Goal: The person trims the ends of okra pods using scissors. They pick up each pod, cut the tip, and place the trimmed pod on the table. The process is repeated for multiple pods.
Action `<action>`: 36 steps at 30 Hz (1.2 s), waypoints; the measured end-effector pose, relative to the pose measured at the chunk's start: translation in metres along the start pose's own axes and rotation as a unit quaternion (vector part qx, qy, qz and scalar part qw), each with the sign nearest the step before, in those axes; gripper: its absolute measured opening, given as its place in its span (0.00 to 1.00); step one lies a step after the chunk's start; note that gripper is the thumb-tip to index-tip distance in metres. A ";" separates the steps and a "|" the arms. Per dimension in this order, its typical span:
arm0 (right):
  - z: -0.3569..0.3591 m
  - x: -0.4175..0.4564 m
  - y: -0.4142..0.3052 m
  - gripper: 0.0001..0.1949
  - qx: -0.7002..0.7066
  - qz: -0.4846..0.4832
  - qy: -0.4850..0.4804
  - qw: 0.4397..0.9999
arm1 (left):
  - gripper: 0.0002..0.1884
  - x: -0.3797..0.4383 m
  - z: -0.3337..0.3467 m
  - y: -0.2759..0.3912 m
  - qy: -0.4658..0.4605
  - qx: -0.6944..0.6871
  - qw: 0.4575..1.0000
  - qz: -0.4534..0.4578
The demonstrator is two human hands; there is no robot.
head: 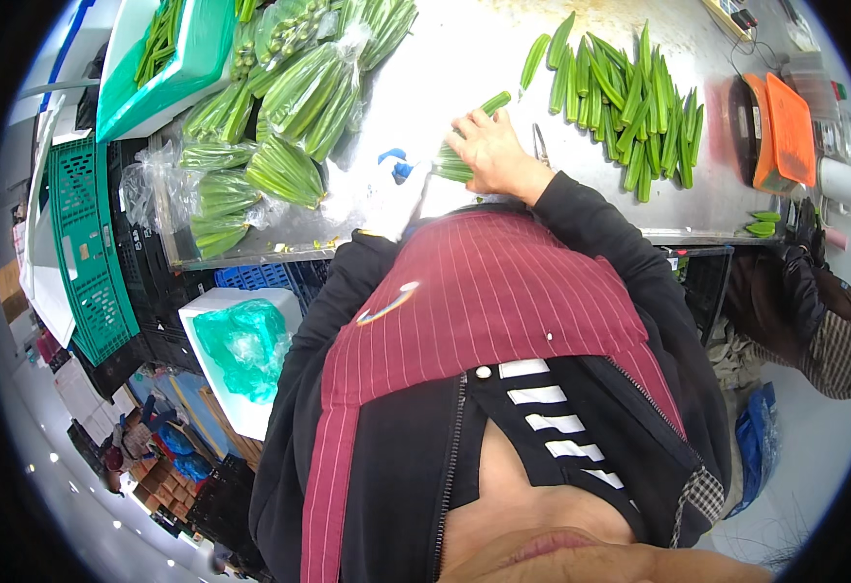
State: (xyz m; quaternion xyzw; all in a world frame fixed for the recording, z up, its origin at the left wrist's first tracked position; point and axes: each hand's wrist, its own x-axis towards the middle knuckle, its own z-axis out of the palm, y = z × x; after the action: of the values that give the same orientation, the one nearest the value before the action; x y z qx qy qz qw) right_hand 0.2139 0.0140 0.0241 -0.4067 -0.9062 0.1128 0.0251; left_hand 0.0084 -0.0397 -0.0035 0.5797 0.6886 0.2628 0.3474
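Note:
My right hand (pixel 494 149) is bare and curls over a small bunch of okra pods (pixel 453 164) near the table's front edge. One pod (pixel 495 103) sticks out beyond its fingers. Past the left cuff, my left hand (pixel 389 208) seems to be in a white glove, washed out by glare, so its fingers cannot be made out. A small blue item (pixel 396 166) lies or is held just beyond it. Right of my right hand is a metal tool, perhaps scissors (pixel 540 146). Loose okra pods (pixel 633 109) are spread farther right.
Clear bags of okra (pixel 301 109) are piled on the metal table (pixel 644 218) at left, beside a green-lined white box (pixel 166 80). An orange-topped scale (pixel 790 131) stands at right. Below left are a green crate (pixel 90 248) and a white foam box (pixel 239 357). Another person (pixel 826 321) is at far right.

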 end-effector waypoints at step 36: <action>0.003 -0.015 0.011 0.28 0.518 0.175 -0.032 0.837 | 0.15 0.050 -0.021 0.020 -0.046 -0.470 0.872 -0.128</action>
State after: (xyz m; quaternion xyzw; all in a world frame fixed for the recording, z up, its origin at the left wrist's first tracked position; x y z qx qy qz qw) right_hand 0.2316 0.0093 0.0199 -0.4822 -0.6295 0.5810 0.1834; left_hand -0.0001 0.0137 0.0166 0.2663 0.5356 0.4816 0.6405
